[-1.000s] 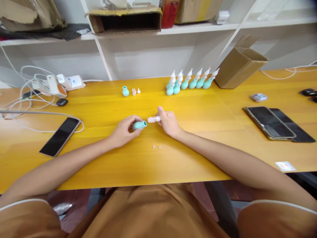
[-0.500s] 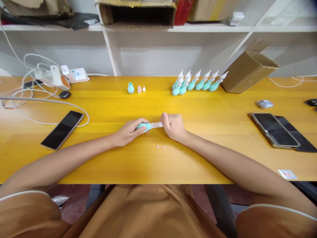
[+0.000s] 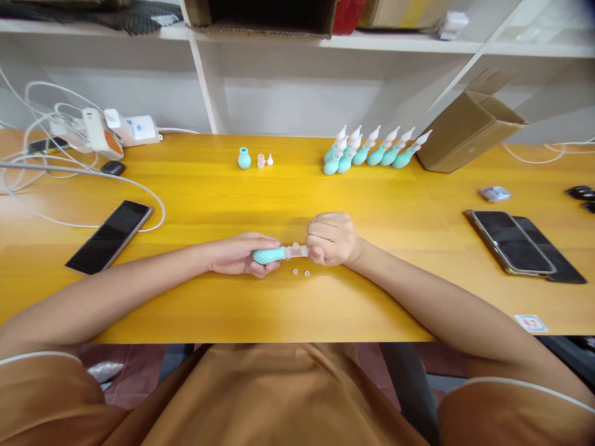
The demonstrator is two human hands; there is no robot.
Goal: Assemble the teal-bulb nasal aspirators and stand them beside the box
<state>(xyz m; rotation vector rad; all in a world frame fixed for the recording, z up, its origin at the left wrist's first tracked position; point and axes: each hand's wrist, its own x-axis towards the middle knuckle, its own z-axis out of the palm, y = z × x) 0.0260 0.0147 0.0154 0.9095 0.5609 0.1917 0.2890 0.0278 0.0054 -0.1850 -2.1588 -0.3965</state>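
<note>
Yellow wood-toned desk runs beneath both forearms, with white shelving rising beyond the hands. The person's left hand is wrapped round a teal bulb, thumb along its upper side and fingers beneath; the bulb lies on its side, neck toward the other hand. The right hand is curled into a fist round the far end of a translucent piece, which meets the bulb's neck between the two hands; how deep it sits cannot be told.

The bulb looks light and probably rubbery, so its round belly would likely give if squeezed, and its glossy skin could slip. A firmer hold should be had close behind the neck. The translucent piece seems stiffer, better gripped along its barrel than at any thin end, though that end is hidden in the fist.

Two small rings lie just on the near side of the hands, easily nudged by a finger. Beyond the right hand stands a group of nozzle-topped teal bulbs.
</note>
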